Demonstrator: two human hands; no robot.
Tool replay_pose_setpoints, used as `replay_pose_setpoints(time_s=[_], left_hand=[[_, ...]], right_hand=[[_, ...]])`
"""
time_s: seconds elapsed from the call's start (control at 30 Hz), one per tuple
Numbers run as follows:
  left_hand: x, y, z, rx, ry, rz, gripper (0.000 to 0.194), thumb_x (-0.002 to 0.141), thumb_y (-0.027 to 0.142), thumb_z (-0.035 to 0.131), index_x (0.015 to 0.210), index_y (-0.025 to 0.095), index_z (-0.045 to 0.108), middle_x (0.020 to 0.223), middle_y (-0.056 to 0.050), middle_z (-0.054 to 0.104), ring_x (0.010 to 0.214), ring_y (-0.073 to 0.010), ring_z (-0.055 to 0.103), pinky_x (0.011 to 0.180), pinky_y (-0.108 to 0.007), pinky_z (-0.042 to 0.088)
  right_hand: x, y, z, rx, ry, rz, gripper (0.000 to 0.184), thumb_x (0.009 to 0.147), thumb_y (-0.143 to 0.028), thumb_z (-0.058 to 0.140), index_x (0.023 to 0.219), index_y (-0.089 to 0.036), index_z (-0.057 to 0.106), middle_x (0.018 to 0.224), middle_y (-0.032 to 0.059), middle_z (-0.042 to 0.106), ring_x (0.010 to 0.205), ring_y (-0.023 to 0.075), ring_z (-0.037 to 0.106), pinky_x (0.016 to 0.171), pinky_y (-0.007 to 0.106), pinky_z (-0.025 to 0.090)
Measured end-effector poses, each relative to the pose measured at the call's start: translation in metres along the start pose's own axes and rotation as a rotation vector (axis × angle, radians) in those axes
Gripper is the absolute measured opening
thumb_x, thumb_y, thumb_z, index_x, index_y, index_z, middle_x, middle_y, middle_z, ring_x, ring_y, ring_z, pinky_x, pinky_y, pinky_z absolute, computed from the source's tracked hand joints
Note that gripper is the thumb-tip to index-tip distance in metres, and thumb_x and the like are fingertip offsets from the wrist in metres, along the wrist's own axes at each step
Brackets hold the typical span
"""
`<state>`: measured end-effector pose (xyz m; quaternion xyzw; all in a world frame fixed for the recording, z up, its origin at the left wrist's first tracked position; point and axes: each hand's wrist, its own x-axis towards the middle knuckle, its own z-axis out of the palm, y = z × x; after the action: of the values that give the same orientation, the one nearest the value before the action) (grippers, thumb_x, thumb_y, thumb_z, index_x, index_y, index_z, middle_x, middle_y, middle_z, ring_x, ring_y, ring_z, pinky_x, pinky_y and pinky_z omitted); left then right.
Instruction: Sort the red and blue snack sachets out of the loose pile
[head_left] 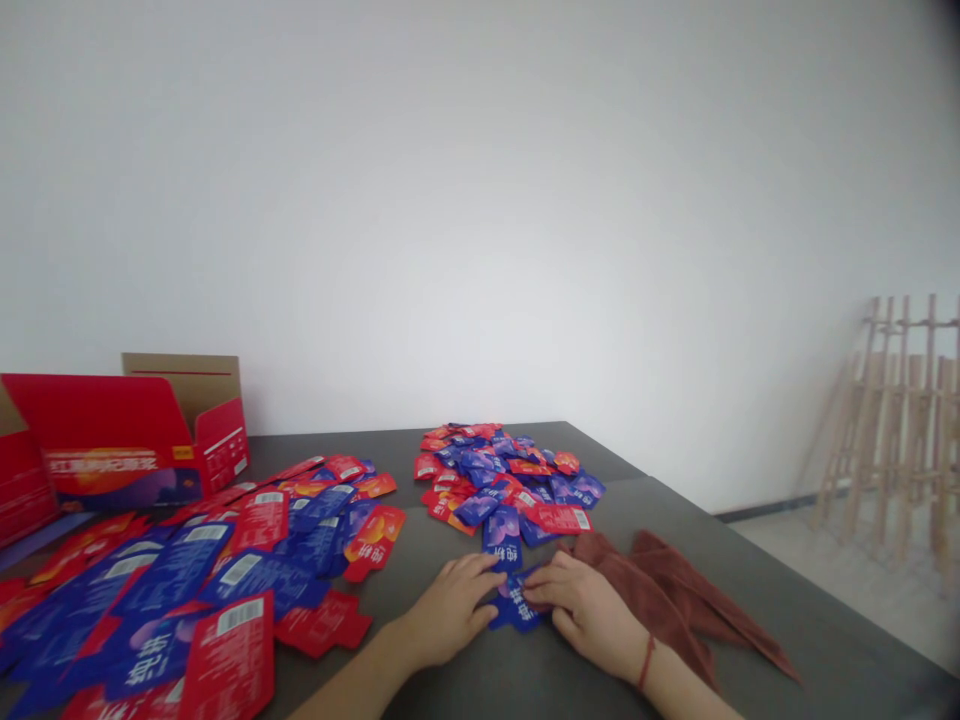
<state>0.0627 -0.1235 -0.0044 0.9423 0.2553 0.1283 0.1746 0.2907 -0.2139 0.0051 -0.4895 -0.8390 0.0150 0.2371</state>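
While your left hand (450, 610) curls half-closed against a blue sachet (516, 612), your right hand (589, 622) pinches its other side on the gray counter (840, 640), a brown towel (660, 590) at 3 o'clock.

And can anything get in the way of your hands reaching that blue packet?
Nothing visible does. The left hand and right hand already touch the blue packet. Another blue packet lies just beyond it, and a brown towel lies beside the right hand, but neither is between them.

Two hands (450, 610), one brown towel (675, 600), one red carton (112, 440), two sachet heaps (502, 480)
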Motion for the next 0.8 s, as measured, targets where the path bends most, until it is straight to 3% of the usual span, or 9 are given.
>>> replay_pose_setpoints(time_s=[0.13,0.23,0.43,0.6,0.7,0.8], left_hand=[[0.000,0.000,-0.001,-0.006,-0.011,-0.002,0.046,0.088,0.026,0.054,0.134,0.029,0.050,0.149,-0.005,0.038,0.137,-0.0248,0.030,0.111,-0.046,0.024],[0.000,-0.001,-0.001,-0.005,-0.013,-0.008,0.046,0.087,0.024,0.055,0.133,0.029,0.051,0.149,-0.005,0.038,0.137,-0.0249,0.030,0.111,-0.046,0.023],[-0.001,0.004,-0.003,0.019,-0.016,-0.014,0.046,0.087,0.022,0.055,0.133,0.027,0.051,0.147,-0.005,0.040,0.136,-0.0235,0.032,0.112,-0.043,0.024],[-0.002,0.002,-0.002,0.038,0.011,-0.004,0.046,0.086,0.020,0.054,0.131,0.027,0.052,0.146,-0.005,0.042,0.135,-0.0236,0.034,0.111,-0.043,0.026],[-0.001,0.005,0.000,0.050,0.080,-0.002,0.042,0.084,0.018,0.052,0.124,0.027,0.057,0.141,-0.004,0.047,0.131,-0.0226,0.039,0.108,-0.041,0.029],[0.007,0.019,0.005,0.092,0.160,-0.094,0.025,0.084,0.030,0.056,0.107,0.022,0.064,0.123,-0.007,0.059,0.115,-0.0257,0.051,0.098,-0.041,0.039]], right_hand=[[-0.007,0.018,-0.005,-0.119,0.094,0.226,0.041,0.079,-0.005,0.042,0.102,-0.022,0.071,0.103,0.0023,0.070,0.095,0.0210,0.054,0.089,0.033,0.042],[-0.005,0.024,-0.005,-0.206,0.072,0.322,0.041,0.079,-0.006,0.042,0.106,-0.020,0.069,0.103,0.0041,0.069,0.095,0.0219,0.054,0.089,0.033,0.041],[0.006,-0.010,0.010,-0.190,-0.018,0.171,0.043,0.079,-0.009,0.045,0.116,-0.019,0.064,0.112,0.0046,0.066,0.100,0.0229,0.051,0.092,0.034,0.039],[0.006,-0.025,0.015,-0.042,-0.031,-0.006,0.039,0.077,-0.009,0.047,0.107,-0.023,0.066,0.108,0.0015,0.067,0.098,0.0203,0.052,0.090,0.032,0.040],[0.005,-0.014,0.010,-0.020,0.082,0.074,0.041,0.076,-0.006,0.043,0.104,-0.022,0.067,0.100,0.0018,0.069,0.092,0.0189,0.054,0.087,0.031,0.041],[0.006,0.001,0.006,-0.059,0.225,0.219,0.041,0.076,-0.006,0.042,0.105,-0.019,0.068,0.102,0.0051,0.068,0.095,0.0207,0.055,0.089,0.033,0.042]])
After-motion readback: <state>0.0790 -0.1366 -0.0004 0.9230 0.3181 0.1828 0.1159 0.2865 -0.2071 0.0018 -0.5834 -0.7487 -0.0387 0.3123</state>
